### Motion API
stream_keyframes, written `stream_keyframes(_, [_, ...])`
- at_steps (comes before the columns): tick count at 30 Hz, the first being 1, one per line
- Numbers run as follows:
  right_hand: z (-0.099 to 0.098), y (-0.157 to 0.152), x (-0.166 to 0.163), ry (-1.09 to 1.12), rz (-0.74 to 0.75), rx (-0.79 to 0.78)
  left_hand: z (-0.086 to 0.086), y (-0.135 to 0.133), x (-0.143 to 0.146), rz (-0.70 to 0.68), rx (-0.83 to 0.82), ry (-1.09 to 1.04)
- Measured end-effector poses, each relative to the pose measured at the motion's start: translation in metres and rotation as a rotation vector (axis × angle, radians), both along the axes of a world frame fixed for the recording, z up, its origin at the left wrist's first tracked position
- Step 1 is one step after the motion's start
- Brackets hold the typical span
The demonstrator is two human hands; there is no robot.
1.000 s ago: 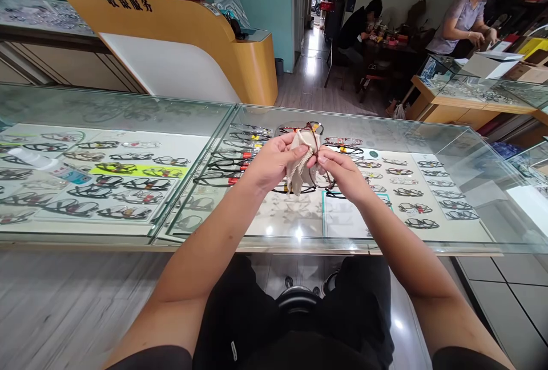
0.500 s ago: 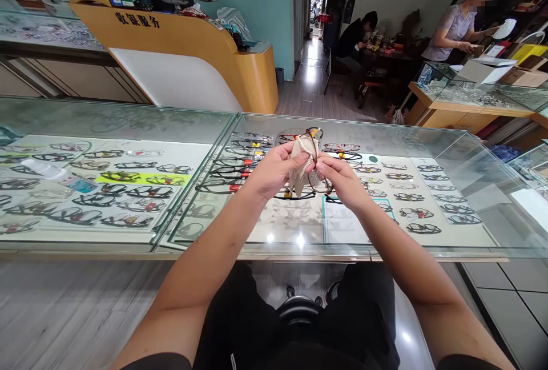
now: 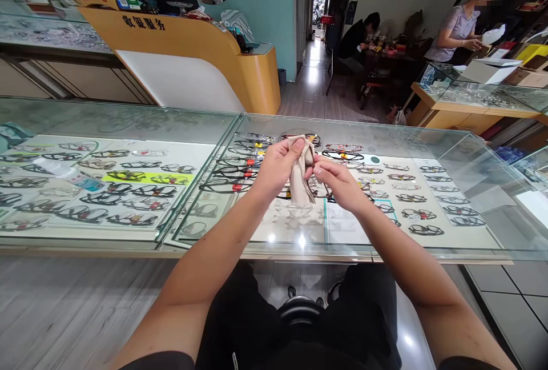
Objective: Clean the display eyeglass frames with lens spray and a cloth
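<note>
My left hand is closed on a beige wiping cloth, thumb on top, with the cloth's loose end hanging down. Against the cloth, my right hand pinches a pair of eyeglasses with thumb and fingers. The cloth and fingers cover most of the eyeglasses; only a bit of thin dark rim shows below. Both hands are held above the glass display case, close together. Rows of eyeglass frames lie under the glass beneath them.
On the left part of the counter lies a white bottle with a blue label. A wooden cashier desk stands beyond the case. At the back right, one person sits at a table and another stands behind a second case.
The cloth has turned and now wraps over the eyeglasses, hiding the lens and rim that showed above my hands. My right fingers have curled in more. The standing person's white item has shifted.
</note>
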State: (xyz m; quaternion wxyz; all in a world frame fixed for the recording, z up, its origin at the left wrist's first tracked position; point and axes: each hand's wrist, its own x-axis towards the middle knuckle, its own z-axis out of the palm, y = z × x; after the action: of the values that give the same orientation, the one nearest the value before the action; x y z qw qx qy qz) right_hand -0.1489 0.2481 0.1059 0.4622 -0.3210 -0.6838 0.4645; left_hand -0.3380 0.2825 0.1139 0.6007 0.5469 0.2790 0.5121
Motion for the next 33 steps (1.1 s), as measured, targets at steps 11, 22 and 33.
stream_keyframes(11, [-0.002, 0.001, -0.003, -0.010, -0.036, -0.037, 0.002, -0.004, 0.013, 0.172, 0.060, -0.007])
stream_keyframes(22, [-0.006, 0.002, -0.003, 0.117, -0.061, -0.102, 0.000, -0.003, 0.012, 0.029, 0.033, -0.037])
stream_keyframes(33, [-0.007, 0.000, -0.003, 0.155, -0.078, -0.163, -0.002, 0.007, -0.004, -0.142, -0.056, -0.031])
